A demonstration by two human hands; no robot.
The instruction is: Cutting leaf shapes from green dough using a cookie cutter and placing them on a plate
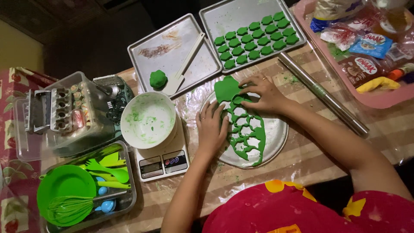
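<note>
A rolled sheet of green dough (248,129), full of cut-out holes, lies on a round metal plate (276,138). My left hand (211,127) rests flat on the plate's left side, fingers touching the dough edge. My right hand (263,92) presses its fingertips on the dough's upper part, where a shape is being cut; any cutter is hidden under the fingers. Several green cut dough shapes (256,39) sit in rows on a metal baking tray (228,17) at the back.
A second tray (146,47) holds a green dough ball (158,79) and a white spatula (183,69). A dough-smeared white bowl (148,120) sits on a kitchen scale (163,163). A metal rolling pin (323,92) lies right. A pink tray (375,99) holds packets. Green utensils (103,170) lie left.
</note>
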